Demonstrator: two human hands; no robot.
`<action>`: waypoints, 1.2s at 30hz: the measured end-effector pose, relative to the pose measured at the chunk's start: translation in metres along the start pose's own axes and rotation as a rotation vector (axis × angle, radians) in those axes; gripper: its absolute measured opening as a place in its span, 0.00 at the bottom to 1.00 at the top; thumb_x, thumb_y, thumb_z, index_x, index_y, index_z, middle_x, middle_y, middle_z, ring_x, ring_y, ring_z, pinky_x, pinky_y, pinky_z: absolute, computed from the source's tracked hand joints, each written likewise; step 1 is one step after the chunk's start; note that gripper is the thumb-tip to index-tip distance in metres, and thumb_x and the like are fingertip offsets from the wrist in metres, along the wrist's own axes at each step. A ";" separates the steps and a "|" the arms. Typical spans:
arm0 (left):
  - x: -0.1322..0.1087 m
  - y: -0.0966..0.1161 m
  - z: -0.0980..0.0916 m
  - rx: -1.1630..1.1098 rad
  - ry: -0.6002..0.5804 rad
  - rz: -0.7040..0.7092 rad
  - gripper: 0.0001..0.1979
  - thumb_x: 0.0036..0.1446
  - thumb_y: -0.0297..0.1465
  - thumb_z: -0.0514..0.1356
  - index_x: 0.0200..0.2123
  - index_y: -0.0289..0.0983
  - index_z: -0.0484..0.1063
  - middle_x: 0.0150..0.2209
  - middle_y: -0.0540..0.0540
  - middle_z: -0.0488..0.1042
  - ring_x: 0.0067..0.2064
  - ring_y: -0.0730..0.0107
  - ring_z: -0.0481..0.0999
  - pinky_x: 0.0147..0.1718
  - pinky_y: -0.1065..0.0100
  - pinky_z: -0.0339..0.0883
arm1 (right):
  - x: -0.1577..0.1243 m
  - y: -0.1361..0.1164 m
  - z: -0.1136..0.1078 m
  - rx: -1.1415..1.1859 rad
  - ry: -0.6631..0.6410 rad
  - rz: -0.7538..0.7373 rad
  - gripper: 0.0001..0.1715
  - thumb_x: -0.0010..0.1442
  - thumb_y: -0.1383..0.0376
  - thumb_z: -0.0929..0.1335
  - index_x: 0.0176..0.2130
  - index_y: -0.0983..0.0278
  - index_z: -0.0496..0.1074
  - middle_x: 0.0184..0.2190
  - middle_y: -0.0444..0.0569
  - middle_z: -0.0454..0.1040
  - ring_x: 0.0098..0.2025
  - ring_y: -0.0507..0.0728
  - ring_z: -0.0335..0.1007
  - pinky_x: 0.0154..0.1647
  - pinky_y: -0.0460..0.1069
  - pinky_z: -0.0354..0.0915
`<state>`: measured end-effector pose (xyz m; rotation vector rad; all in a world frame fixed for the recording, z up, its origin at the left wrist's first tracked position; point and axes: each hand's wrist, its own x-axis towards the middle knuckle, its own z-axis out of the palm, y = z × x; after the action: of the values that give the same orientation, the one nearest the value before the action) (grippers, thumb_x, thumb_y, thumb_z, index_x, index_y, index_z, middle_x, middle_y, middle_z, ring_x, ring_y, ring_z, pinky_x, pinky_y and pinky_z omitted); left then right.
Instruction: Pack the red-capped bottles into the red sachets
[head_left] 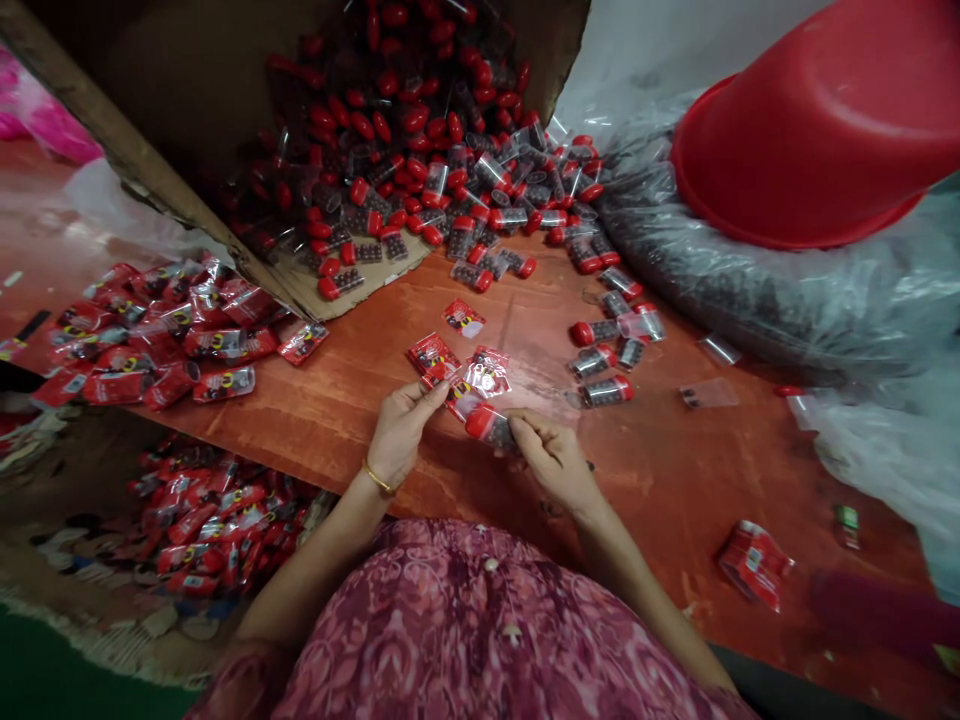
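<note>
My left hand [399, 432] pinches a small red printed sleeve [460, 398] between thumb and fingers. In my right hand [556, 462], a clear tube with a red cap [487, 425] and dark beads inside is gripped at its clear end. The cap points left and lies close to the sleeve; I cannot tell whether the two touch. Just beyond my hands, flat red printed sleeves [489, 368] lie on the orange-red table [360, 390]. Right of them is a loose group of red-capped tubes [607, 390].
A tipped cardboard box [150, 170] spills many red-capped tubes [450, 150]. Wrapped red packs [172, 325] pile up on the left, with more [210, 520] below the table edge. A red bucket [810, 130] rests on a plastic bag of dark beads [720, 290]. One red pack [754, 562] lies at right.
</note>
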<state>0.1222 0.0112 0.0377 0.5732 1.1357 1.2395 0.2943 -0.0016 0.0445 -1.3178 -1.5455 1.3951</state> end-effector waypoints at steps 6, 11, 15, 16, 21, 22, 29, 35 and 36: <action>0.001 -0.002 0.004 0.004 -0.058 -0.020 0.14 0.42 0.39 0.67 0.29 0.34 0.76 0.28 0.48 0.77 0.31 0.74 0.72 0.36 0.71 0.63 | 0.000 0.005 0.004 -0.007 0.027 -0.051 0.19 0.60 0.56 0.58 0.33 0.65 0.71 0.22 0.44 0.69 0.21 0.50 0.62 0.21 0.44 0.60; -0.001 -0.010 0.015 -0.063 -0.046 -0.039 0.15 0.36 0.35 0.70 0.29 0.34 0.75 0.29 0.50 0.77 0.29 0.76 0.72 0.35 0.72 0.65 | 0.003 0.010 0.010 -0.064 0.089 -0.151 0.15 0.61 0.58 0.59 0.34 0.63 0.70 0.26 0.45 0.70 0.30 0.52 0.67 0.31 0.46 0.63; -0.004 -0.017 0.025 -0.151 0.036 -0.076 0.17 0.33 0.35 0.71 0.27 0.33 0.72 0.25 0.51 0.75 0.25 0.79 0.70 0.28 0.75 0.63 | 0.009 0.015 0.026 0.118 0.199 -0.049 0.15 0.62 0.56 0.59 0.36 0.62 0.67 0.20 0.40 0.64 0.19 0.49 0.59 0.21 0.45 0.59; -0.005 -0.018 0.028 -0.177 0.060 -0.077 0.17 0.33 0.35 0.71 0.26 0.33 0.71 0.23 0.53 0.73 0.23 0.81 0.68 0.25 0.76 0.61 | 0.011 0.016 0.031 0.190 0.224 -0.027 0.15 0.62 0.55 0.58 0.36 0.62 0.66 0.19 0.39 0.63 0.17 0.48 0.57 0.18 0.44 0.58; -0.009 -0.022 0.034 -0.250 0.103 -0.020 0.17 0.37 0.38 0.69 0.28 0.34 0.71 0.24 0.53 0.72 0.23 0.81 0.66 0.24 0.76 0.59 | 0.021 0.013 0.043 0.304 0.294 -0.042 0.12 0.61 0.55 0.60 0.35 0.60 0.61 0.21 0.37 0.59 0.17 0.47 0.53 0.17 0.44 0.55; -0.008 -0.022 0.033 -0.248 0.085 -0.018 0.17 0.38 0.38 0.69 0.29 0.34 0.71 0.25 0.52 0.73 0.25 0.80 0.68 0.26 0.75 0.60 | 0.024 0.012 0.042 0.255 0.296 -0.070 0.11 0.61 0.56 0.60 0.34 0.60 0.61 0.22 0.38 0.60 0.19 0.47 0.55 0.19 0.44 0.56; 0.002 -0.005 0.019 -0.302 0.074 -0.089 0.17 0.35 0.39 0.70 0.25 0.33 0.72 0.24 0.51 0.73 0.26 0.76 0.70 0.29 0.73 0.62 | 0.023 0.008 0.035 0.229 0.052 -0.051 0.13 0.60 0.54 0.61 0.40 0.60 0.60 0.21 0.38 0.63 0.20 0.49 0.61 0.23 0.46 0.60; -0.006 -0.018 0.025 -0.236 0.042 -0.132 0.20 0.34 0.42 0.69 0.23 0.32 0.71 0.20 0.51 0.70 0.20 0.79 0.65 0.20 0.73 0.57 | 0.017 0.020 0.036 0.302 0.118 -0.042 0.13 0.56 0.56 0.66 0.37 0.60 0.61 0.16 0.36 0.64 0.14 0.47 0.58 0.17 0.43 0.57; -0.008 -0.022 0.028 -0.229 0.012 -0.148 0.21 0.34 0.44 0.69 0.24 0.32 0.72 0.20 0.51 0.70 0.20 0.79 0.65 0.20 0.72 0.57 | 0.019 0.022 0.037 0.294 0.144 -0.034 0.13 0.55 0.56 0.67 0.35 0.60 0.61 0.15 0.35 0.64 0.14 0.47 0.57 0.15 0.43 0.55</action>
<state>0.1572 0.0040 0.0323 0.3042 1.0102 1.2253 0.2600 0.0035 0.0131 -1.1779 -1.2106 1.4111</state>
